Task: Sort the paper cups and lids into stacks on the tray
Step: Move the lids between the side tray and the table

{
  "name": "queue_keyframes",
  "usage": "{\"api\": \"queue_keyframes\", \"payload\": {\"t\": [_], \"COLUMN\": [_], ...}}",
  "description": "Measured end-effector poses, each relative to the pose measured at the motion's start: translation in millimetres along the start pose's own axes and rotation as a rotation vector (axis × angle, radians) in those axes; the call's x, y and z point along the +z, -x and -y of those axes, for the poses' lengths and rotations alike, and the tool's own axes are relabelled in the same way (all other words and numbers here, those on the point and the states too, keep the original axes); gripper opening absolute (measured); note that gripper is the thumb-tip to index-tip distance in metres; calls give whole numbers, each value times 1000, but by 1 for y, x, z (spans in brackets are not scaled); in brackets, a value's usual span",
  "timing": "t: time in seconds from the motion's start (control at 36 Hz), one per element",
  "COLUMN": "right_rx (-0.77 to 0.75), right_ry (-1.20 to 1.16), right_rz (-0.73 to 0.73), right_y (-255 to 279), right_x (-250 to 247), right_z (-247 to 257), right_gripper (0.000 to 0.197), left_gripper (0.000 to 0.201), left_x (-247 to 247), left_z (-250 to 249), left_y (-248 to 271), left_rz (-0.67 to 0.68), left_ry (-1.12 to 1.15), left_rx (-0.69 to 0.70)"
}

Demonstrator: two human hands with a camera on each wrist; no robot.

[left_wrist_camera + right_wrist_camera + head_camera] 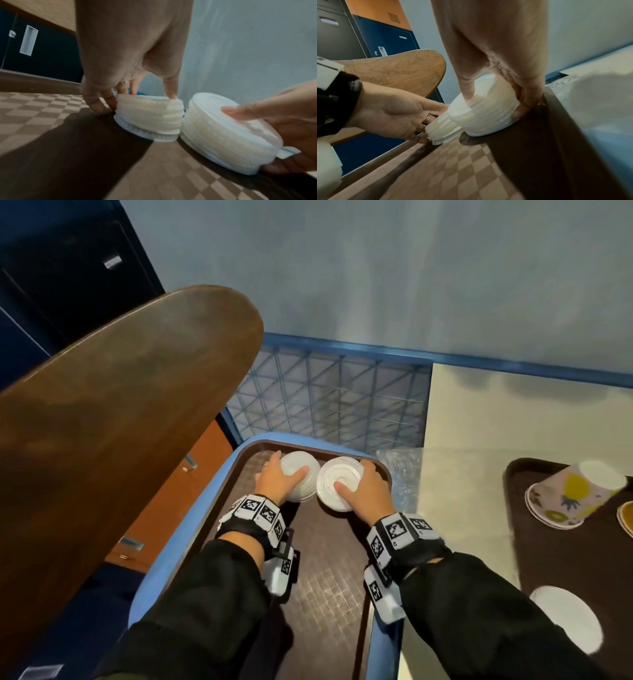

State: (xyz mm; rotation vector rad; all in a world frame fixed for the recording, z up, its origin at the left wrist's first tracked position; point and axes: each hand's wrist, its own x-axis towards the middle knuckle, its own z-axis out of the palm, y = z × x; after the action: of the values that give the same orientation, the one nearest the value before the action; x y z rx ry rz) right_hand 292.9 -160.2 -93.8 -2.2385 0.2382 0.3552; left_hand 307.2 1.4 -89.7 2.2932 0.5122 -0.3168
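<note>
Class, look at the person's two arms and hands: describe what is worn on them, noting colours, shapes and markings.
Both arms wear black long sleeves. Each wrist carries a black strap ringed with white blocks printed with black square code markers, plus a white boxy unit hanging below. The left hand has a ring on one finger; the right hand shows none.

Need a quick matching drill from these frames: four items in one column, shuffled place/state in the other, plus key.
Things:
1. left lid stack
2. right lid stack
3. patterned paper cup
4. single white lid

Places/states:
A. lying on its side on the right-hand tray
B. gripped by the right hand
C. flat at the near end of the right-hand tray
D. gripped by the left hand

Pairs: 1-D, 2-B, 3-A, 4-C
</note>
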Motion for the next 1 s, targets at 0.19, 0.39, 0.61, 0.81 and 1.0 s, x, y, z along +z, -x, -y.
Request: {"api": "queue_keyframes", "payload": {"t": [0.19, 0.39, 0.61, 0.81, 1.0], "right_rx": [26, 51, 57, -6, 37], "right_ry": [80, -18, -340, -545, -762], "right_rz": [44, 86, 29, -50, -72], "right_y": [-1, 13, 60, 127, 205], "right_x": [-10, -15, -63, -134, -212], "right_z": [-3, -3, -12, -37, -99], "right_gripper": [83, 87, 65, 53, 36], "left_gripper": [82, 83, 63, 38, 35], "left_x": [-9, -11, -13, 1, 48], "left_z": [2, 1, -12, -45, -86], "left_y": [0, 16, 54, 110, 184], "left_rz": [108, 52, -20, -48, 56], "left_ry": [0, 57, 355, 440, 603], "left_rx": [-91, -190, -58, 98, 224]}}
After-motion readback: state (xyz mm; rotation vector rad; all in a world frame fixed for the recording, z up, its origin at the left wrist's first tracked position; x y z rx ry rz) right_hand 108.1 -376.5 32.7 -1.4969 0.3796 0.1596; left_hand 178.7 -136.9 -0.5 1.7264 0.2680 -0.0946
